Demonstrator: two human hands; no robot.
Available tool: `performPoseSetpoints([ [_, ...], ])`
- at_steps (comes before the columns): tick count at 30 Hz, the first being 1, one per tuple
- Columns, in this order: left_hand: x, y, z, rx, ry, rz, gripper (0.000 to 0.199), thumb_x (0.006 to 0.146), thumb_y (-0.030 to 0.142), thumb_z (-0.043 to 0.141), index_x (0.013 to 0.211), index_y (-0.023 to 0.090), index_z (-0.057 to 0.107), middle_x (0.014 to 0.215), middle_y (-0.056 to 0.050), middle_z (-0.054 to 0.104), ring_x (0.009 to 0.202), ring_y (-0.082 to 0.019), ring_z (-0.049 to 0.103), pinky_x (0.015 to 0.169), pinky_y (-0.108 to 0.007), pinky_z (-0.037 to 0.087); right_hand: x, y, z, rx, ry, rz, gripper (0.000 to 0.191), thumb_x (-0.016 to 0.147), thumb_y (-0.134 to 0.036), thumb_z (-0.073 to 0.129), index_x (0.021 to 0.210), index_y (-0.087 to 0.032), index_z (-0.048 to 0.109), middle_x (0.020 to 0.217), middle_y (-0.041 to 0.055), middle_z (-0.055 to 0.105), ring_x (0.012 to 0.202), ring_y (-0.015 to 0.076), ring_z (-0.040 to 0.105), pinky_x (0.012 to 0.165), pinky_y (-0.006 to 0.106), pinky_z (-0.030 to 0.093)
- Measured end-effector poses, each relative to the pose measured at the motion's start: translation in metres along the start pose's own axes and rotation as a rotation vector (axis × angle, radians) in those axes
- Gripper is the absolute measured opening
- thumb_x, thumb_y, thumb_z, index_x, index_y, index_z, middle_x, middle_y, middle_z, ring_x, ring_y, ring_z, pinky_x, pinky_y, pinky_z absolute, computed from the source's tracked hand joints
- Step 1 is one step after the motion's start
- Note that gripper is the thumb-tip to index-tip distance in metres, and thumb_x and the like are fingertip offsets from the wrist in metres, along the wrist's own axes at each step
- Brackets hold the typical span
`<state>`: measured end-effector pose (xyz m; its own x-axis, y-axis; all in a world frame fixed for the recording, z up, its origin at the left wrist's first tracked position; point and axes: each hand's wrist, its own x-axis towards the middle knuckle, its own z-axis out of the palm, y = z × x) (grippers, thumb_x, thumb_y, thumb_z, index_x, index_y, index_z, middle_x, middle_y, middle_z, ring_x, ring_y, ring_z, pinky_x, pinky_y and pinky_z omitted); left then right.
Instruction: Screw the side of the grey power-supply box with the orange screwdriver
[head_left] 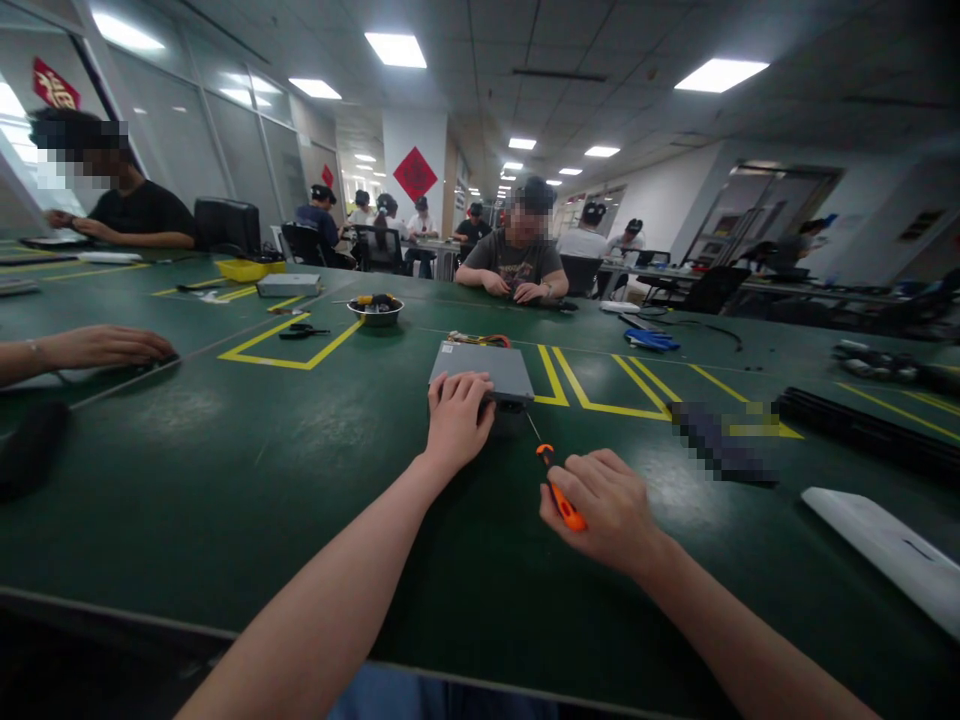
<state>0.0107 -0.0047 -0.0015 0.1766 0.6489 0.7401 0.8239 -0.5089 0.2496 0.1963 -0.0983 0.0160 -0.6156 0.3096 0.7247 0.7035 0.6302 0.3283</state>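
A grey metal box (487,370) with a bundle of coloured wires (480,340) at its far side lies on the green table (315,470). My left hand (459,420) grips its near left edge, fingers over the top. My right hand (604,500) is closed around an orange and black screwdriver (568,507). The screwdriver's thin shaft points up and left, its tip close to the box's near right corner; whether they touch is too small to tell.
Another person's hand (112,347) rests at the left. Beyond are a metal bowl (376,315) of tools, a second box (289,286) and blue gloves (651,340). On the right lie a black bar (862,425) and a white panel (889,550).
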Motion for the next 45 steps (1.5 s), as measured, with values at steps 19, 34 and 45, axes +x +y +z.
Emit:
performPoseSetpoints([
  [19, -0.0001, 0.0003, -0.0009, 0.005, -0.022, -0.005, 0.02, 0.084, 0.025, 0.048, 0.103, 0.026, 0.053, 0.119, 0.0, 0.058, 0.115, -0.02, 0.045, 0.106, -0.043, 0.019, 0.0036, -0.0025, -0.0032, -0.027, -0.002, -0.035, 0.005, 0.077, -0.019, 0.054, 0.077, -0.016, 0.058, 0.065, 0.0025, 0.053, 0.06, 0.0149, 0.045, 0.061, 0.029, 0.036],
  [34, 0.0, -0.0001, -0.0009, -0.003, -0.007, -0.003, 0.019, 0.083, 0.025, 0.05, 0.101, 0.026, 0.053, 0.119, 0.001, 0.058, 0.115, -0.019, 0.045, 0.106, -0.042, 0.02, 0.0039, -0.0052, -0.0026, -0.012, -0.02, -0.019, 0.009, 0.08, -0.019, 0.052, 0.08, -0.013, 0.059, 0.065, 0.0034, 0.054, 0.059, 0.0141, 0.045, 0.059, 0.028, 0.034],
  [45, 0.0, 0.0003, -0.0014, 0.001, -0.018, -0.002, 0.019, 0.083, 0.025, 0.048, 0.102, 0.026, 0.053, 0.119, 0.0, 0.058, 0.115, -0.02, 0.045, 0.106, -0.043, 0.02, 0.0026, -0.0035, -0.0047, -0.064, -0.024, 0.038, 0.02, 0.083, -0.03, 0.052, 0.085, -0.011, 0.059, 0.061, 0.0016, 0.054, 0.054, 0.0125, 0.045, 0.055, 0.027, 0.031],
])
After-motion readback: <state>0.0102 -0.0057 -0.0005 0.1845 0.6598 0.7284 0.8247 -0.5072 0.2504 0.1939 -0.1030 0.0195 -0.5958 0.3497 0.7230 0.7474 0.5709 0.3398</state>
